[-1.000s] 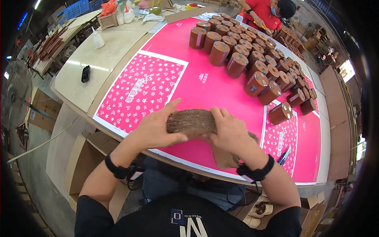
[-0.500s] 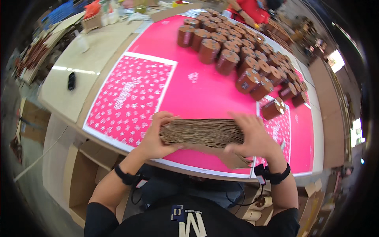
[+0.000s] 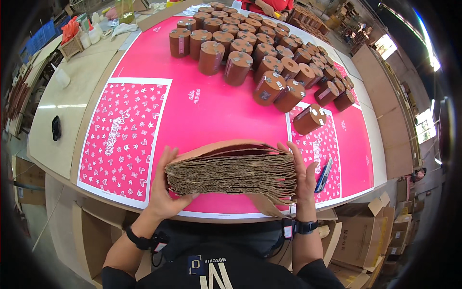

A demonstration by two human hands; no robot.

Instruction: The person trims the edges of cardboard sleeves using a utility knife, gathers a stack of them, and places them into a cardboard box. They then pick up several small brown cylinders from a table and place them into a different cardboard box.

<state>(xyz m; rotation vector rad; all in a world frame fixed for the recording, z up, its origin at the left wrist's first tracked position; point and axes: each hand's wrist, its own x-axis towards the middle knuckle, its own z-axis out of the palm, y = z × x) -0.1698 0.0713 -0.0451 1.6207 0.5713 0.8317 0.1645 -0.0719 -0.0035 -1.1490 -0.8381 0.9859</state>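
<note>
A thick stack of brown paper sheets (image 3: pixel 231 171) stands between my two hands above the pink table sheet, its layered edges facing me. My left hand (image 3: pixel 166 185) grips the left end, thumb along the lower side. At the right end, my right hand (image 3: pixel 304 178) presses with its fingers upright against the edges. The top sheet bows up from the stack, and one flap (image 3: pixel 267 204) hangs loose at the lower right. Close to my right hand lies a box cutter (image 3: pixel 324 175).
Many brown cylinders (image 3: pixel 239 68) crowd the far middle and right of the pink-covered table (image 3: pixel 207 120). One cylinder (image 3: pixel 309 119) lies tipped nearer me. A black object (image 3: pixel 56 127) rests on the left tabletop. Cardboard boxes (image 3: pixel 358 236) stand below right. Another person in red (image 3: pixel 269 7) is across the table.
The stack has shifted left and its layered edges show more fully, with the top sheet now bowed upward. My right hand has turned upright at its end. The view has moved too.
</note>
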